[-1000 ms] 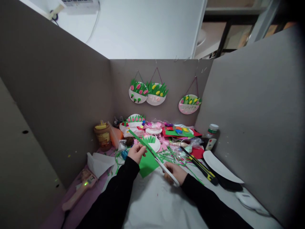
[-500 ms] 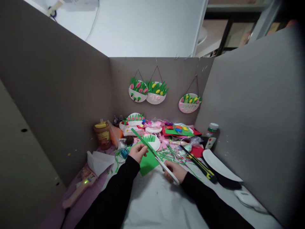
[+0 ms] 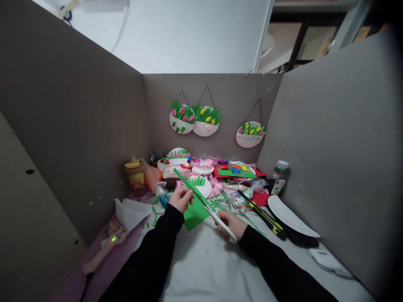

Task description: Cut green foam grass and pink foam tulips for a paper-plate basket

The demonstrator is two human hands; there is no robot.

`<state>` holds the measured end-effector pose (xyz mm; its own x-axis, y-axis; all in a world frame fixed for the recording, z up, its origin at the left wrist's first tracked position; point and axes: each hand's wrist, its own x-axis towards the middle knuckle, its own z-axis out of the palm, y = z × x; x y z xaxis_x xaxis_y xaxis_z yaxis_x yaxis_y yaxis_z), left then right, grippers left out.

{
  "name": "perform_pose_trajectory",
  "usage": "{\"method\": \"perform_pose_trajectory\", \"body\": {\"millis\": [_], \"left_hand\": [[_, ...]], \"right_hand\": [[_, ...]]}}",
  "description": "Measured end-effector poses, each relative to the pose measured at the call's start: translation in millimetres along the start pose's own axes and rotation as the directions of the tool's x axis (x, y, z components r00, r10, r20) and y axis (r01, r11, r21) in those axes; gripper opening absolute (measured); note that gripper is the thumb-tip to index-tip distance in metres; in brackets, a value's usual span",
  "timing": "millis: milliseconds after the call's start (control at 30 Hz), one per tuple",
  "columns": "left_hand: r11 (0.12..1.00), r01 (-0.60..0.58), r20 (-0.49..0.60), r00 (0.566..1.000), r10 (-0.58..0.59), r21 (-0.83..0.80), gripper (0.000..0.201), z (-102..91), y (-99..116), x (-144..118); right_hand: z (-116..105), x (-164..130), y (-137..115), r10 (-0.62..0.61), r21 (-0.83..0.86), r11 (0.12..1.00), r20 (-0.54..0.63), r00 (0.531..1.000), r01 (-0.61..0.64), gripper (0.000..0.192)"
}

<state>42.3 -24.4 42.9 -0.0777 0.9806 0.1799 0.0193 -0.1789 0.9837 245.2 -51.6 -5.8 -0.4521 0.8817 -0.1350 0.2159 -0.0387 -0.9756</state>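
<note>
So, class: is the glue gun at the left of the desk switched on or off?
On. A small green light glows on the glue gun, which lies flat on the pink mat, away from both hands.

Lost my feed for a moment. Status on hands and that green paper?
Left hand pinching green paper. Right hand gripping white-handled scissors, blades at the paper. Green scraps and utility knife close by.

Three flower-decorated paper plates (image 3: 206,121) hang on the grey partition, a glue jar (image 3: 134,180) stands left, and a yellow-black utility knife (image 3: 263,216) lies beside a white plate (image 3: 291,218).
</note>
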Motion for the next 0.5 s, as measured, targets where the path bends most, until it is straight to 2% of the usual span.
{"method": "perform_pose_trajectory", "body": {"millis": [267, 500], "left_hand": [[1.000, -0.001, 0.051, 0.999, 0.001, 0.008, 0.026, 4.0, -2.3, -1.8], [1.000, 0.016, 0.055, 0.998, -0.017, 0.014, 0.028, 3.9, -3.0, -1.7]], "right_hand": [[0.6, 0.0, -0.2, 0.008, 0.078, 0.997, 0.030, 1.000, -0.010, 0.022], [-1.5, 1.2, 2.6, -0.008, 0.039, 0.999, 0.006, 1.000, 0.008, 0.019]]}}
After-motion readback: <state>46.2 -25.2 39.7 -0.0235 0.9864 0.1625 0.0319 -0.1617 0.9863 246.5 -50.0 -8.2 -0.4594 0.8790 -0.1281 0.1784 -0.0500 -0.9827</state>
